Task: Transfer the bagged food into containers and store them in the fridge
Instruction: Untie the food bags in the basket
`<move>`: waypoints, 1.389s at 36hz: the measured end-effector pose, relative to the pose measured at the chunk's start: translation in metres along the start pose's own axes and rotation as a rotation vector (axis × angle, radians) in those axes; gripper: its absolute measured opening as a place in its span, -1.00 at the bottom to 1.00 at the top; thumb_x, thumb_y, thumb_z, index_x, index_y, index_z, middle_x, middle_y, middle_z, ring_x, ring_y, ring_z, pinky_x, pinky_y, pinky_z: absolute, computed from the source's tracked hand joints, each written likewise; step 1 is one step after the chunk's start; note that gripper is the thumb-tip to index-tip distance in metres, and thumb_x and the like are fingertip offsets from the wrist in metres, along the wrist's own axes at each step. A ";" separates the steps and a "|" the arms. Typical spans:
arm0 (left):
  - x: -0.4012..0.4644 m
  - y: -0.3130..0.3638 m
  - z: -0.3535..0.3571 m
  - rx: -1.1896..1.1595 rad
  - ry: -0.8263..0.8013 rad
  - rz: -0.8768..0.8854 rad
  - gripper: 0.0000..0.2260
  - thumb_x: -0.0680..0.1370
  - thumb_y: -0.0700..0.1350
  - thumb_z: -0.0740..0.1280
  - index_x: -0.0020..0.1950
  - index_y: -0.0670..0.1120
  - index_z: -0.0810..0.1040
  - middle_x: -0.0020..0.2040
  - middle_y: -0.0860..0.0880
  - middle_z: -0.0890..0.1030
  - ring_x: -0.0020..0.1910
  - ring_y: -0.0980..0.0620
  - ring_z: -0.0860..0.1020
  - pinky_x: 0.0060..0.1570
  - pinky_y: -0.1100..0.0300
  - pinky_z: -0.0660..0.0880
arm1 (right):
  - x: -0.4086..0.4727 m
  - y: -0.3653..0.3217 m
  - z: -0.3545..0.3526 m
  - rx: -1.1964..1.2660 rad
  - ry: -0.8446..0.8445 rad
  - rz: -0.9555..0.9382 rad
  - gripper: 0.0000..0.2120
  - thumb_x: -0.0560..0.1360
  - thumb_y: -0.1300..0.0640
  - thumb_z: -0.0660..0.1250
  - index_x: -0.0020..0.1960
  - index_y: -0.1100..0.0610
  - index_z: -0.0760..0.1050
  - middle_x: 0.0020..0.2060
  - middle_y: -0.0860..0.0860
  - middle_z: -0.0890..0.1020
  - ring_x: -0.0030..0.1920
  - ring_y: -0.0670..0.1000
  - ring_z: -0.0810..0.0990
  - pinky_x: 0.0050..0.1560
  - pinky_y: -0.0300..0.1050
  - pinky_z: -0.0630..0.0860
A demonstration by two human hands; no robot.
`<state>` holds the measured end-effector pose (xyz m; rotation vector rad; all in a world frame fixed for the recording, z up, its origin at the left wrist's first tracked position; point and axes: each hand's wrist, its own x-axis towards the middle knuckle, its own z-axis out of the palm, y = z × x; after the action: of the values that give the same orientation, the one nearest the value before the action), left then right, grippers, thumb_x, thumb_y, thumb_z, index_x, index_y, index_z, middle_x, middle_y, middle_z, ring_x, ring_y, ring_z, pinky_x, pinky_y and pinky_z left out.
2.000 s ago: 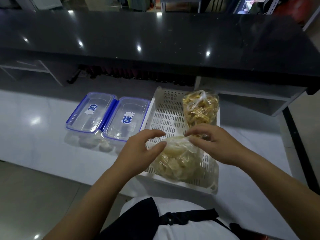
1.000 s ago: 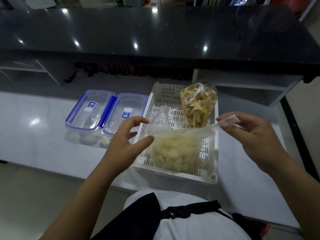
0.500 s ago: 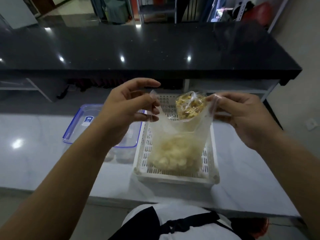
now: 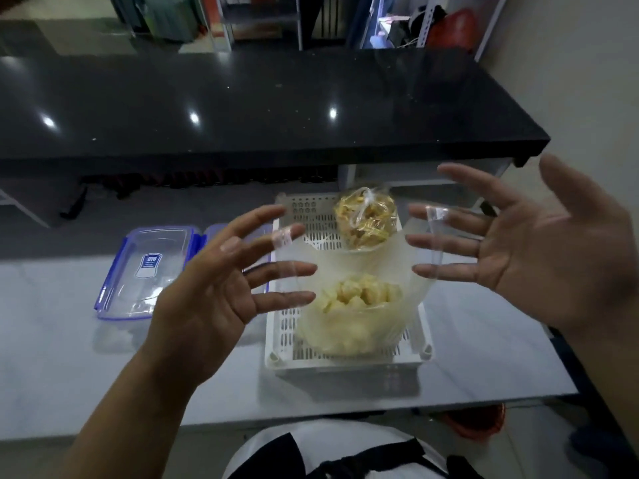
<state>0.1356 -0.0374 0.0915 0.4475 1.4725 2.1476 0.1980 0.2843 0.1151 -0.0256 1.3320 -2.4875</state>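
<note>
You stand at a pale, glossy counter [image 4: 52, 357] that runs across the view, with a black polished upper ledge [image 4: 242, 108] behind it reflecting ceiling lights, and shelving and clutter beyond that.

On the left of the counter sits a clear container [image 4: 145, 271] with a blue-edged lid and a blue label; a second container [image 4: 212, 233] lies just beside it to the right, mostly hidden behind your left hand [image 4: 214, 299]. That hand is raised above the counter with the palm toward you and fingers spread straight; the clear rim of the open bag [image 4: 349, 316] drapes over its fingertips [image 4: 283, 236].

In the middle, a white perforated basket [image 4: 345, 368] rests on the counter. The open bag stands in its near part, holding pale yellow chunks of food, and its mouth is stretched wide between your two hands. Behind it, in the far part of the basket, a knotted bag [image 4: 366, 216] of golden-yellow strips stands upright.

On the right, your right hand [image 4: 539, 250] is also spread open, palm toward you, with the bag's other edge lying over its fingers.

The thin plastic is hard to trace against your fingers. At the bottom edge, your white top with a dark strap is cut off, and something red-orange under the counter's right end is too blurred to name.
</note>
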 end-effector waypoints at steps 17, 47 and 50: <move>0.020 0.008 -0.029 0.627 -0.029 0.062 -0.53 0.45 0.41 0.30 0.30 0.26 0.57 0.13 0.01 0.71 0.15 -0.04 0.67 0.12 -0.05 0.61 | -0.021 0.002 -0.021 -0.491 0.332 0.024 -0.41 0.54 -0.30 0.04 0.42 -0.07 0.49 0.29 0.11 0.62 0.24 0.24 0.63 0.22 0.24 0.56; 0.261 -0.091 -0.042 0.920 -0.249 -0.340 -0.25 0.47 -0.32 0.47 0.57 0.04 0.25 0.45 -0.01 0.42 0.09 0.11 0.59 -0.12 0.27 0.60 | 0.173 0.071 -0.100 -1.403 0.536 0.101 -0.05 0.35 -0.05 0.58 0.60 -0.02 0.16 0.52 0.00 0.35 0.39 0.12 0.46 0.30 0.13 0.51; 0.252 -0.097 -0.038 0.723 -0.196 -0.386 -0.33 0.46 -0.46 0.37 0.47 0.03 0.38 0.30 -0.01 0.51 0.10 -0.01 0.63 -0.11 0.21 0.63 | 0.174 0.074 -0.107 -1.353 0.517 0.063 -0.09 0.36 0.00 0.58 0.59 -0.04 0.19 0.51 -0.02 0.36 0.39 0.08 0.46 0.30 0.09 0.50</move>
<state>-0.0717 0.1048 -0.0151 0.5400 1.9951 1.2008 0.0348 0.2833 -0.0286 0.3526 2.8547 -1.1132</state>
